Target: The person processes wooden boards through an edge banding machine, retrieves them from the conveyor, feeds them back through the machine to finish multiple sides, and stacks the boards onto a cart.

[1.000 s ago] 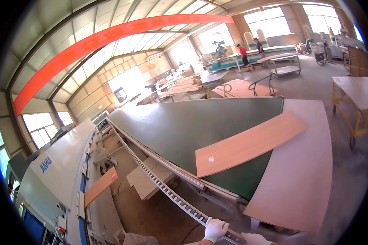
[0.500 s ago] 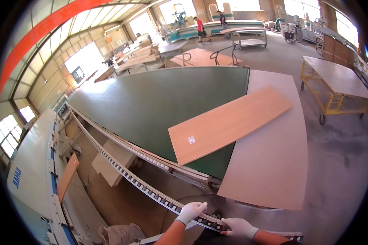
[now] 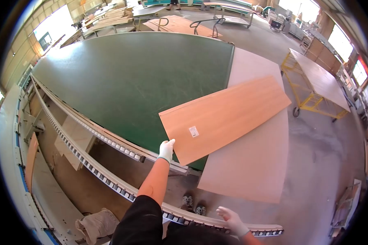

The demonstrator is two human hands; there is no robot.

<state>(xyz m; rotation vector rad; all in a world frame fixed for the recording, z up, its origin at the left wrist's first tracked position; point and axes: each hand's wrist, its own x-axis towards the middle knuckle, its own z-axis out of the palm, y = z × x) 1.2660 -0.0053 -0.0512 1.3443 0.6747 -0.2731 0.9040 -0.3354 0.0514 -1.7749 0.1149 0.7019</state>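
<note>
A wood-coloured rectangular board [image 3: 229,116] with a white label [image 3: 193,131] lies aslant, partly on the green conveyor belt [image 3: 139,73] and partly on the pale sheet [image 3: 245,167] beside it. At the board's near left edge, my left hand [image 3: 166,150], in a white glove, is closed on it with the arm stretched out. My right hand [image 3: 232,220], gloved too, is held just above the roller rail [image 3: 208,220], fingers apart and holding nothing.
The roller rail crosses close in front of my body. To the right stands a yellow-framed cart [image 3: 310,85] on wheels. A narrow board [image 3: 31,161] leans on the machine at far left. A cloth sack [image 3: 96,223] sits below. Stacked panels [image 3: 110,20] lie at the back.
My left hand has left the roller rail and reached forward to the board's edge. My right hand has lifted off the rail and opened. The view has tilted down and turned right.
</note>
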